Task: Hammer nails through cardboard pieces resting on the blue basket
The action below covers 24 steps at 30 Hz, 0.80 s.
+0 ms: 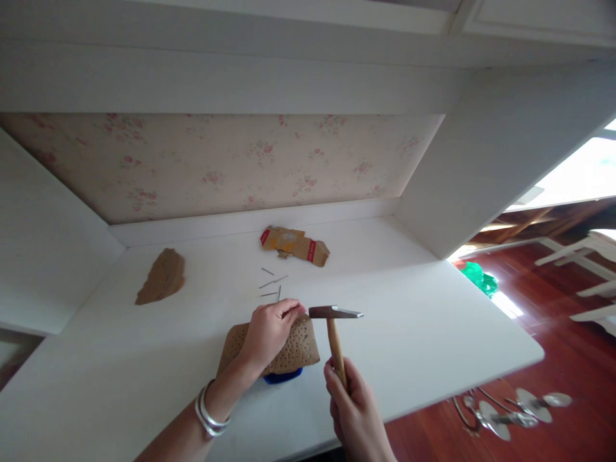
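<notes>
My right hand is wrapped round the wooden handle of a hammer. Its metal head is level with the fingertips of my left hand, a little to their right. Those fingertips are pinched together at the far edge of a brown cardboard piece dotted with many small holes; whatever is between them is hidden. A dark blue object shows from under the cardboard's near edge. Several loose nails lie on the white tabletop just beyond my left hand.
A torn cardboard strip with red print lies near the back ledge. Another torn brown piece is at the left. White panels enclose the table at the sides. Beyond the right edge, a metal-and-glass fixture is on the red floor.
</notes>
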Motion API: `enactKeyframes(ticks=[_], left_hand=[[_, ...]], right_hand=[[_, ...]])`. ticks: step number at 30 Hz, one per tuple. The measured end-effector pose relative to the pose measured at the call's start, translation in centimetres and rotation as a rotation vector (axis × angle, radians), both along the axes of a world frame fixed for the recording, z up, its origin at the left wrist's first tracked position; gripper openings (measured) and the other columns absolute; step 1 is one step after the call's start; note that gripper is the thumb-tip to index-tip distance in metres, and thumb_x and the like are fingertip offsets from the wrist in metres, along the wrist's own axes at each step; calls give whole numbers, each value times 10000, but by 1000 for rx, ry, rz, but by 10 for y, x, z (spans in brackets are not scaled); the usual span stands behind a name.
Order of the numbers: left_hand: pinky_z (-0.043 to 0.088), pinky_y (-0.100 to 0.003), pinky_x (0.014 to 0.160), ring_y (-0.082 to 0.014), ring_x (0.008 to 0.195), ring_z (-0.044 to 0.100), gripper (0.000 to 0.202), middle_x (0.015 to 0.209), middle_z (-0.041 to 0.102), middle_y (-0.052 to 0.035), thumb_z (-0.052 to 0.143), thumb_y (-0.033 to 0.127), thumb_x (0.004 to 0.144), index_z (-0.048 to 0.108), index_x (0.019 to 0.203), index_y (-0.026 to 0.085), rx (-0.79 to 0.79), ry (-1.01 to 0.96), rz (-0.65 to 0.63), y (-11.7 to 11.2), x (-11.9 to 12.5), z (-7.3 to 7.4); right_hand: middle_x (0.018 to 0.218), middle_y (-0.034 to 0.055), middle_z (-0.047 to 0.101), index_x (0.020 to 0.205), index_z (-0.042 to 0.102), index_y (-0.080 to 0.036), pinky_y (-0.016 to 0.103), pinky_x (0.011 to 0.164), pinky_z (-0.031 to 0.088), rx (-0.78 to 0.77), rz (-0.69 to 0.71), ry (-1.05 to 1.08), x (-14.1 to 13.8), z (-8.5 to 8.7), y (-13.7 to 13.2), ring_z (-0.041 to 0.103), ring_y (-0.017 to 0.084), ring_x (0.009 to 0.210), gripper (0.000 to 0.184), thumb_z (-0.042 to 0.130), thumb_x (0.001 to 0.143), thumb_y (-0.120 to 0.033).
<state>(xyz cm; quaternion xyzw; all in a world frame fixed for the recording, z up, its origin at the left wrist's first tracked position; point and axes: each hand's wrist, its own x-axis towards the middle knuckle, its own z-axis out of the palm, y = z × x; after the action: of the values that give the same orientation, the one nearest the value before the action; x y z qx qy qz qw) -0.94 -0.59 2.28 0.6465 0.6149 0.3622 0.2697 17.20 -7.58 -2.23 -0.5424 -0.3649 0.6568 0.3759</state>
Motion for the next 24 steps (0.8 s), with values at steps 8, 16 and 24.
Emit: enactKeyframes(ticks=[8, 16, 24], left_hand=[[503, -228, 737, -175, 792, 691, 265, 870, 759, 16, 518, 422, 922, 723, 862, 266, -1, -40, 5, -2, 0, 3], [502, -231, 721, -174, 803, 690, 231, 903, 760, 21, 537, 391, 918, 727, 880, 265, -10, 7, -10, -2, 0, 3], [491, -297, 817, -182, 783, 679, 177, 836, 764, 19, 579, 322, 911, 738, 842, 284, 86, 122, -45, 1, 1, -3]], right_hand=[[507, -127, 276, 865, 517, -219, 138, 323, 172, 41, 31, 4, 0, 1, 4, 215, 42, 375, 456, 602, 793, -661], [508, -135, 251, 842, 486, -222, 140, 332, 168, 60, 69, 7, -4, -1, 7, 199, 39, 378, 444, 579, 823, -655], [509, -137, 239, 856, 491, -226, 143, 335, 162, 96, 30, 36, -6, 16, 8, 165, 42, 388, 442, 575, 823, -659]])
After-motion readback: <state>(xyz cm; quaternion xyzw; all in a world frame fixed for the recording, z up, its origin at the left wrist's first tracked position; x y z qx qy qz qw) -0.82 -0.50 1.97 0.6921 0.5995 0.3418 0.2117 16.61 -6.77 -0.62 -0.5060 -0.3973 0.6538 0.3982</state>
